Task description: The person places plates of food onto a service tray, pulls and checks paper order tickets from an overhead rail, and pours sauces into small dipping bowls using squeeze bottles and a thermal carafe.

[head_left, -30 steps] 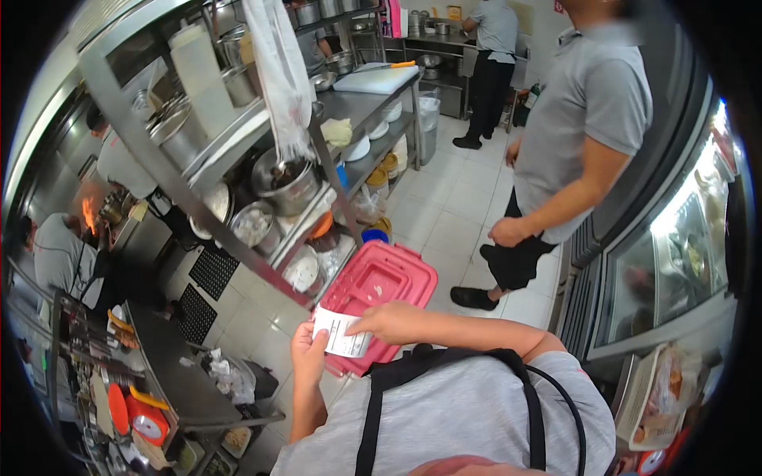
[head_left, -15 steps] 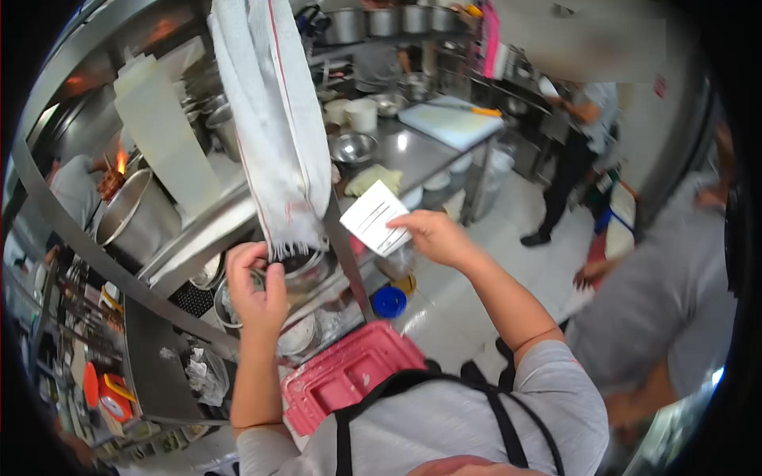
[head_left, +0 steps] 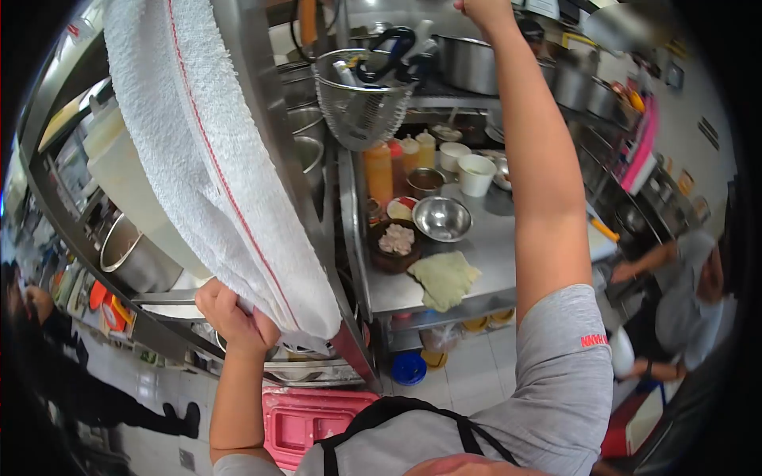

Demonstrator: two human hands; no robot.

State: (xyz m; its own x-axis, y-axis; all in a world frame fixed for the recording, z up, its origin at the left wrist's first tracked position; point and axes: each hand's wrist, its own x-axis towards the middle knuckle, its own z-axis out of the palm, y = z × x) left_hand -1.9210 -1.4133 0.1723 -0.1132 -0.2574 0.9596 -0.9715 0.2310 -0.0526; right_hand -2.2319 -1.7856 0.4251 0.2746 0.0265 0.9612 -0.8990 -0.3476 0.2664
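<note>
A white towel (head_left: 230, 182) with a red stripe hangs from above, beside a metal shelf post (head_left: 290, 159). My left hand (head_left: 238, 317) is closed at its lower end, thumb across the cloth. The metal rail (head_left: 163, 298) of the rack runs up to the same hand. My right arm is stretched far up and forward, and my right hand (head_left: 486, 12) is cut off by the top edge of the view. Its visible part looks closed; I cannot tell what it holds. Near that arm are a large steel pot (head_left: 468, 67) and a wire strainer (head_left: 361, 103) with black-handled tools.
On the steel counter (head_left: 397, 297) stand a metal bowl (head_left: 442, 219), a dark bowl of pale pieces (head_left: 396, 242), a greenish cloth (head_left: 444, 279), white tubs (head_left: 477, 174) and sauce bottles (head_left: 379, 174). A pink crate (head_left: 317, 404) is below. People stand at right (head_left: 686, 278) and left (head_left: 71, 389).
My left hand has gone from open below the towel to closed at it. My right hand has risen from mid-view to the top edge; its white card is out of sight. The view has shifted closer.
</note>
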